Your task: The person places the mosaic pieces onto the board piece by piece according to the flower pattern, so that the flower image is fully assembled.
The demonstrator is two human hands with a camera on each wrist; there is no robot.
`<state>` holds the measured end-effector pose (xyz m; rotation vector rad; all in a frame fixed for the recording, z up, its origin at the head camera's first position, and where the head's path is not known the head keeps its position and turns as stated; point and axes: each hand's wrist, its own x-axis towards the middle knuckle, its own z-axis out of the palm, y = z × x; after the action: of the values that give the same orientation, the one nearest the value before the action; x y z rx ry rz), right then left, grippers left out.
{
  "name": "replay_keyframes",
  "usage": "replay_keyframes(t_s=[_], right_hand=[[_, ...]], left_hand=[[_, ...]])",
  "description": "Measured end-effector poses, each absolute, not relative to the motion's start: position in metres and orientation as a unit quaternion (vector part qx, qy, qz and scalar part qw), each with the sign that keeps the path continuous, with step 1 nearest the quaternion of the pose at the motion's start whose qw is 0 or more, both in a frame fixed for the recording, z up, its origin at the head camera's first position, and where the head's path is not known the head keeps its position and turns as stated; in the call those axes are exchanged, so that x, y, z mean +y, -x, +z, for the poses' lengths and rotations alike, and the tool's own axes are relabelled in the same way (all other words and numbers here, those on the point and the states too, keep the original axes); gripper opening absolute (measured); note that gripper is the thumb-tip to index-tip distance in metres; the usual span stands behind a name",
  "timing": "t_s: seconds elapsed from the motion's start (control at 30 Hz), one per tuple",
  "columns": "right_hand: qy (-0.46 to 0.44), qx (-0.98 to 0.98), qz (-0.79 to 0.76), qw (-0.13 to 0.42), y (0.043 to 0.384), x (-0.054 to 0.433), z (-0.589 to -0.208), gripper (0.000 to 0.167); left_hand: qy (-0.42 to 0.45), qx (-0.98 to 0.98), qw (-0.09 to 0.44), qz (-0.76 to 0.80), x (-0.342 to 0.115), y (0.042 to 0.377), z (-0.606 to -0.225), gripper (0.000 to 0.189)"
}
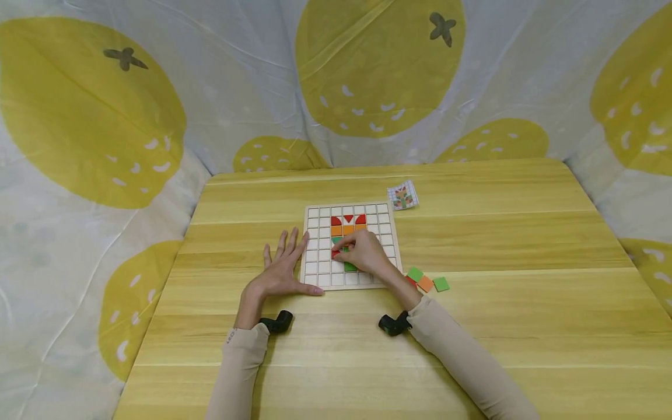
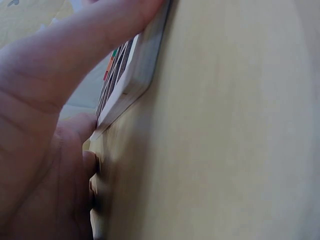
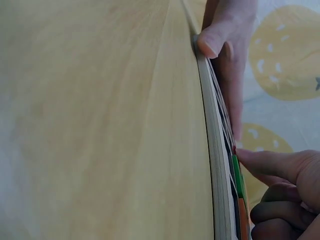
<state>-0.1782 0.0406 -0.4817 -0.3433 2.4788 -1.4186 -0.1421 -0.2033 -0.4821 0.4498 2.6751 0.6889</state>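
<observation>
A wooden grid board (image 1: 313, 281) lies on the table, with red, orange and green tiles set in its middle columns. My left hand (image 1: 280, 271) is spread at the board's left side, its thumb at the front edge and its index finger at the left edge. In the left wrist view the thumb (image 2: 75, 45) lies along the board's edge (image 2: 122, 100). With thumb and fingers, my right hand (image 1: 366, 252) pinches a small red tile (image 1: 334, 255) low over the grid, left of a green tile (image 1: 350, 267). The right hand hides part of the pattern.
A small printed pattern card (image 1: 403, 195) lies by the board's far right corner. Loose tiles rest right of the board: a green one (image 1: 415, 274), an orange one (image 1: 425, 284), another green one (image 1: 441, 284) and a partly hidden red one. A patterned curtain (image 1: 252, 87) hangs behind the table.
</observation>
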Motion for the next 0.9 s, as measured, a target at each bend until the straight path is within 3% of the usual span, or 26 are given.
replay_keyframes(t_s=[0.27, 0.7, 0.9], right_hand=[[0.134, 0.843, -0.5, 0.146, 0.182, 0.057, -0.474, 0.015], [0.169, 0.836, -0.461, 0.242, 0.194, 0.182, -0.458, 0.019], [0.202, 0.809, -0.465, 0.297, 0.196, 0.21, -0.465, 0.022]], left_hand=[[-0.158, 0.944, 0.169, 0.235, -0.203, 0.143, -0.483, 0.139], [-0.156, 0.944, 0.168, 0.239, -0.203, 0.141, -0.481, 0.14], [-0.159, 0.944, 0.168, 0.236, -0.203, 0.142, -0.483, 0.139]])
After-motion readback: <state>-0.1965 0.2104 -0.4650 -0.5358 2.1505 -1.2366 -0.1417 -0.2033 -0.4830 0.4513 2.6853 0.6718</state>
